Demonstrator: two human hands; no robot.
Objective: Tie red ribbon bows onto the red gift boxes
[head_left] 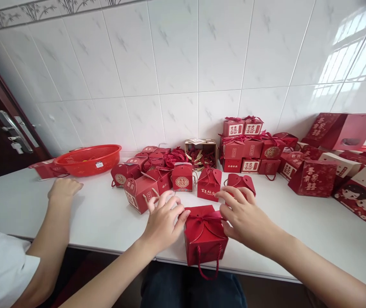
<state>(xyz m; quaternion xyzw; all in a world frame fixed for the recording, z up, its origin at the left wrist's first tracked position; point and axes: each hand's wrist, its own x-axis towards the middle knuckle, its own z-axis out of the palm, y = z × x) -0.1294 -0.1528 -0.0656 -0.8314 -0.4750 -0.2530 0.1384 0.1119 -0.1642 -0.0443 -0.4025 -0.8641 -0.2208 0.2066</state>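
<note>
A small red gift box (206,239) with a twisted cord handle (209,273) stands at the table's front edge before me. Across its folded top lies a red ribbon bow (205,219). My left hand (165,220) is at the box's left, fingers spread and thumb tip by the left end of the bow. On the other side, my right hand (245,211) has its fingers curved and apart, with the index finger and thumb beside the bow's right end. Whether either hand touches the ribbon is hard to tell. Just behind stands another red box (209,184).
Several red gift boxes (141,194) stand behind my left hand. An open carton (201,156) holds ribbons. Stacked boxes (242,147) and larger boxes (314,177) are at right. A co-worker's arm (52,218) rests at left near a red plastic basket (88,161).
</note>
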